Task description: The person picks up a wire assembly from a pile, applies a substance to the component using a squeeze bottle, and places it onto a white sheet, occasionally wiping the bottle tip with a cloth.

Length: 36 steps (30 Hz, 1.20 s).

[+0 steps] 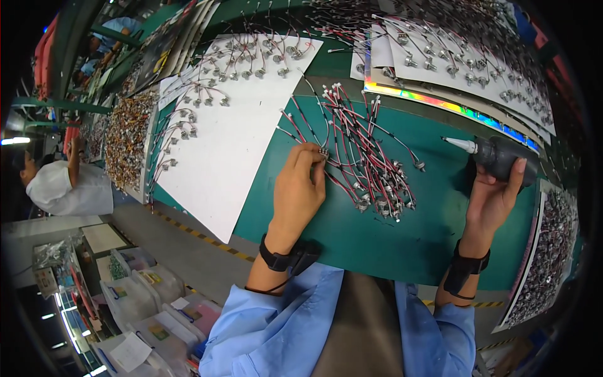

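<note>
My left hand [300,183] pinches a small metal potentiometer [323,152] with wires on it, at the left side of a heap of wired potentiometers [377,163]. The heap's red, white and black leads spread toward the back and end in small white plugs. Over at the right, my right hand [493,198] is wrapped round a dark squeeze bottle [502,158]. Its pale pointed nozzle faces left, and the bottle lies tilted nearly level above the green mat [433,245]. A gap separates the nozzle from the heap.
White sheets [232,132] at the left carry rows of wired potentiometers; more rows lie on a stacked board [452,56] at back right. A parts tray [546,251] stands far right. Plastic bins [157,283] sit lower left. Another person [69,185] works at far left.
</note>
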Each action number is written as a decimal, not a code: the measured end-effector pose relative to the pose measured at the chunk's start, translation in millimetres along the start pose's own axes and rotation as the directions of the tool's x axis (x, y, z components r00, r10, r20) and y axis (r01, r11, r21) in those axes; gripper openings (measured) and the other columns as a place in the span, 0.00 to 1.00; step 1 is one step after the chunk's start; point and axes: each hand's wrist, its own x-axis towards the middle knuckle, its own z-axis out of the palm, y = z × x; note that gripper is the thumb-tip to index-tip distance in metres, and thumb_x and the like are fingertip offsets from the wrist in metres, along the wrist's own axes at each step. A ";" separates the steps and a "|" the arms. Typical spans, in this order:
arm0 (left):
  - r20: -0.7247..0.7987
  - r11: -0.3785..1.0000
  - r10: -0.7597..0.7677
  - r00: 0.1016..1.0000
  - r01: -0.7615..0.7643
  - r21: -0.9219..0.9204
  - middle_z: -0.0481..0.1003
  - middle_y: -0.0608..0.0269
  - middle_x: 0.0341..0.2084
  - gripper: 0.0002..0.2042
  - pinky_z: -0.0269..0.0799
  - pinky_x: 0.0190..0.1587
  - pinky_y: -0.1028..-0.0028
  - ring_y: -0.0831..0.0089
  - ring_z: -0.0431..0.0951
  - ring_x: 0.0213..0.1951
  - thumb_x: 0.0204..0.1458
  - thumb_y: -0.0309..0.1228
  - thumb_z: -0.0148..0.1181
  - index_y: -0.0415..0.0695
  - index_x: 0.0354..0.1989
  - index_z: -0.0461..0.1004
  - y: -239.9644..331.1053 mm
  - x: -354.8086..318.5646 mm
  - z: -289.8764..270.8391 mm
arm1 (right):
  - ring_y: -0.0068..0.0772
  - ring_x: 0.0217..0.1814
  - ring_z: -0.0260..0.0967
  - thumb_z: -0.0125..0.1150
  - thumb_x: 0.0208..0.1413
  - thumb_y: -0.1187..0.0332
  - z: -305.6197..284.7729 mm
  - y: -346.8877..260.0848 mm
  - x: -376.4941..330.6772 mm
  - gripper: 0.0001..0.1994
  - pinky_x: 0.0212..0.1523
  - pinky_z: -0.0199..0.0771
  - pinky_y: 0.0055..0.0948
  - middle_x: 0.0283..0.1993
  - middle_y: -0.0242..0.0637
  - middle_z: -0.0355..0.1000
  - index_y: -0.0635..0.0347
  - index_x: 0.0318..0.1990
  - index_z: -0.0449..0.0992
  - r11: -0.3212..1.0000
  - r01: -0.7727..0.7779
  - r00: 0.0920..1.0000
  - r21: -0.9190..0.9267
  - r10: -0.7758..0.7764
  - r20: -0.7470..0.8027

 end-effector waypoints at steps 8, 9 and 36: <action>0.140 0.988 0.107 0.984 -0.120 0.092 0.69 0.57 0.32 0.07 0.68 0.26 0.67 0.57 0.71 0.27 0.40 0.19 0.52 0.39 0.28 0.63 -9.1 0.6 15.8 | 0.16 0.19 0.52 0.52 0.53 0.63 -4.5 1.1 -1.0 0.13 0.34 0.64 0.21 0.38 0.36 0.67 0.58 0.42 0.64 1.000 -0.017 0.999 0.005 0.017 0.032; 0.136 0.988 0.103 0.985 -0.117 0.097 0.69 0.57 0.32 0.07 0.68 0.26 0.67 0.57 0.71 0.27 0.40 0.19 0.52 0.39 0.28 0.63 -8.9 0.2 16.4 | 0.16 0.19 0.52 0.52 0.53 0.63 -4.3 1.7 -0.9 0.12 0.34 0.65 0.20 0.38 0.36 0.67 0.58 0.42 0.64 1.000 -0.016 0.999 0.003 0.016 0.035; 0.240 0.554 -0.284 0.928 0.363 -0.749 0.72 0.54 0.30 0.08 0.72 0.28 0.77 0.68 0.76 0.31 0.46 0.17 0.51 0.33 0.36 0.67 14.6 33.8 -7.7 | 0.18 0.29 0.59 0.53 0.52 0.61 9.2 6.0 -6.2 0.17 0.29 0.61 0.17 0.43 0.39 0.65 0.60 0.45 0.62 0.998 0.011 1.000 -0.059 -0.013 -0.026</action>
